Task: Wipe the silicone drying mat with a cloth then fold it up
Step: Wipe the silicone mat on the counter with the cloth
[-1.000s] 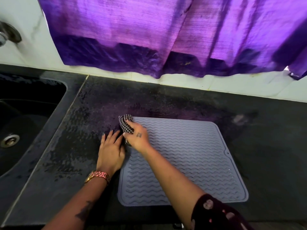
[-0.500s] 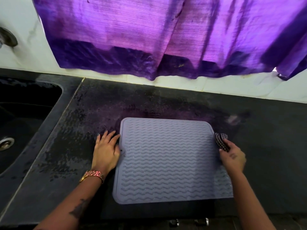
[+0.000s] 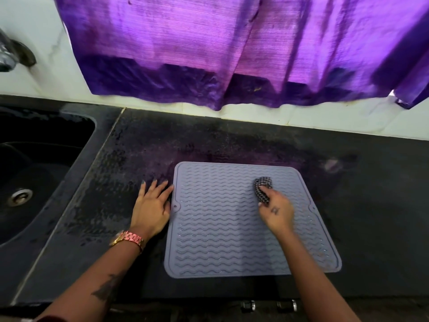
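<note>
The grey silicone mat was laid flat on the dark worktop. The left hand was spread open, pressed beside its left edge. A checked cloth was bunched in the right hand on the mat's upper right. Farther left, only a drain was seen in the black sink.

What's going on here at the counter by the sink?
A person is wiping a grey wavy-ribbed silicone drying mat that lies flat on the dark stone counter. The right hand grips a bunched black-and-white checked cloth against the mat's upper right area. The left hand lies flat on the counter at the mat's left edge, fingers spread. The mat is not yet folded.
</note>
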`<state>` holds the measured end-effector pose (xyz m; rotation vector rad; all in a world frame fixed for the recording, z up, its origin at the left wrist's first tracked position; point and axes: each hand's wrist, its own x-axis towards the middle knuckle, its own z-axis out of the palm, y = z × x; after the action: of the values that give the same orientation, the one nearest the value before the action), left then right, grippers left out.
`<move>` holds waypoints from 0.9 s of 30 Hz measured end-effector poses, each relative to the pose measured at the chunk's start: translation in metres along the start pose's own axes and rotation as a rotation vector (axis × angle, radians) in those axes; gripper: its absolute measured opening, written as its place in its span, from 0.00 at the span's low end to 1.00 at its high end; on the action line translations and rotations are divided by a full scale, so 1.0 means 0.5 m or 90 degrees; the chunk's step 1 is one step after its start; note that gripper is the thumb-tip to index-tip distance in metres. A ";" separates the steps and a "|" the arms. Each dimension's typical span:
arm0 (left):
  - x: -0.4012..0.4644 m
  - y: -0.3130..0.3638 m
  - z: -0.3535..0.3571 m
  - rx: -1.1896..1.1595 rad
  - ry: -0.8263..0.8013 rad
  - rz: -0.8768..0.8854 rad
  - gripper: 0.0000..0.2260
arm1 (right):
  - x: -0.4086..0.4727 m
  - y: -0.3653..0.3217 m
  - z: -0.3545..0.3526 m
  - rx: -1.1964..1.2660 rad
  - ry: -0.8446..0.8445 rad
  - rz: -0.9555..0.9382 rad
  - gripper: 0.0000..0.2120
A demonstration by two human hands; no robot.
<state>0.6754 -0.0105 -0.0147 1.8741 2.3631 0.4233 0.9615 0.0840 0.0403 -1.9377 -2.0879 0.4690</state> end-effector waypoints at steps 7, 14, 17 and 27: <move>-0.006 0.005 -0.002 0.001 0.022 0.019 0.33 | -0.015 -0.128 0.064 -0.019 -0.056 -0.121 0.25; -0.004 0.007 -0.002 -0.016 0.019 -0.005 0.27 | -0.035 -0.232 0.110 -0.034 -0.108 -0.275 0.27; -0.004 0.008 -0.004 -0.030 0.019 -0.004 0.27 | -0.042 -0.267 0.123 -0.044 -0.121 -0.325 0.26; -0.005 0.009 -0.008 -0.071 0.041 -0.040 0.29 | -0.047 -0.262 0.106 0.714 -0.361 -0.014 0.24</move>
<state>0.6794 -0.0126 -0.0096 1.7599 2.3777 0.6041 0.8225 0.0495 0.0452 -1.1404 -1.4505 1.8433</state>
